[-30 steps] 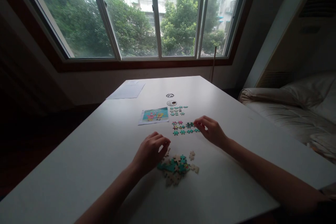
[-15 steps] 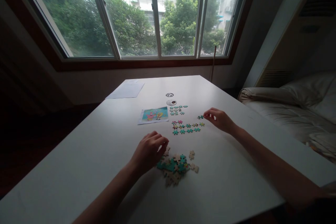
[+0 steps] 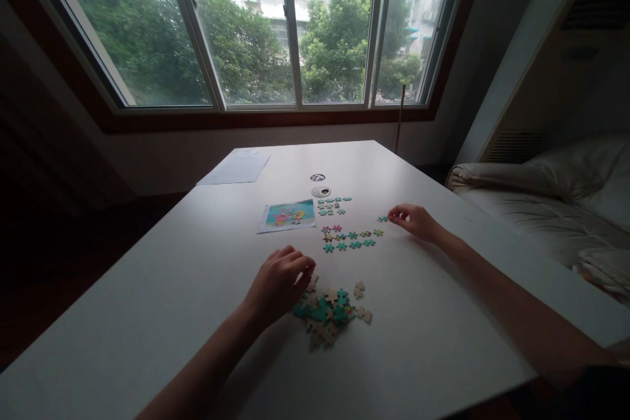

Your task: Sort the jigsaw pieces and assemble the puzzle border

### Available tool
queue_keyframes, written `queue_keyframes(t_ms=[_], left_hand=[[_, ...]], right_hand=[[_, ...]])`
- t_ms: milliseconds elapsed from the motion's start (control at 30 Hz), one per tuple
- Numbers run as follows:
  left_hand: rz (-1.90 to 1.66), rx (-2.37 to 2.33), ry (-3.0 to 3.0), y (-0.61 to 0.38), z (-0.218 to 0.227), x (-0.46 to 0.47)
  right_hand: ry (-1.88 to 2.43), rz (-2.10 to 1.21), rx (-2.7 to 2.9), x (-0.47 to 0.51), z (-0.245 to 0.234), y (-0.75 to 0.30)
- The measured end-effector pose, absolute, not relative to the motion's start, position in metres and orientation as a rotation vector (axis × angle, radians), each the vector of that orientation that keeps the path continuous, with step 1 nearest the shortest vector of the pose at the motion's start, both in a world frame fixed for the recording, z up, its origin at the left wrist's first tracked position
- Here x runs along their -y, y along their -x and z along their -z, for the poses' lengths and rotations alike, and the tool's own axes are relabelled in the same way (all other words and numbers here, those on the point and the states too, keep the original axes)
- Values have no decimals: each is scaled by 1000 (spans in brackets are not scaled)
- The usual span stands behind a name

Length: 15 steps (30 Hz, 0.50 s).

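Observation:
My right hand [image 3: 413, 222] is at the right of the laid-out pieces, its thumb and forefinger pinched at the edge of a small teal jigsaw piece [image 3: 382, 218]. My left hand [image 3: 283, 279] hangs loosely curled at the left edge of a heap of jigsaw pieces [image 3: 327, 315]; thumb and forefinger are apart, and nothing shows between them. Teal faces and tan backs mix in the heap. Beyond it, rows of separate pieces [image 3: 353, 235] lie spaced out, with a smaller group [image 3: 329, 206] farther back. A picture sheet [image 3: 288, 215] with cartoon figures lies left of them.
All of this is on a white table [image 3: 162, 289]. Two round discs [image 3: 321, 191] are set behind the pieces, and a pale paper sheet [image 3: 233, 168] lies at the far left corner. A sofa [image 3: 536, 197] stands to the right, a window beyond the table.
My right hand has shifted slightly right, and the teal jigsaw piece at its fingertips has moved with it. My left hand stays by the heap.

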State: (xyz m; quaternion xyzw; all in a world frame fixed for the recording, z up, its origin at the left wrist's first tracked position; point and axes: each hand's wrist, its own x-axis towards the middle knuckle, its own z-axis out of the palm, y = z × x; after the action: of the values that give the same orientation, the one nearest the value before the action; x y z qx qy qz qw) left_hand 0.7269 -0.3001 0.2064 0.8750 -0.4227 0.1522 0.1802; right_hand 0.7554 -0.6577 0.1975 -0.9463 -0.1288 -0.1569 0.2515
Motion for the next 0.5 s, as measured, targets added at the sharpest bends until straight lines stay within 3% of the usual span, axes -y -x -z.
queue_keyframes(t_ms=[267, 500], left_hand=[[-481, 1191, -2468, -725, -213, 297], [-474, 1202, -2475, -724, -215, 296]], right_hand=[[2505, 301, 505, 608, -206, -757], [2527, 4, 490, 634, -220, -741]])
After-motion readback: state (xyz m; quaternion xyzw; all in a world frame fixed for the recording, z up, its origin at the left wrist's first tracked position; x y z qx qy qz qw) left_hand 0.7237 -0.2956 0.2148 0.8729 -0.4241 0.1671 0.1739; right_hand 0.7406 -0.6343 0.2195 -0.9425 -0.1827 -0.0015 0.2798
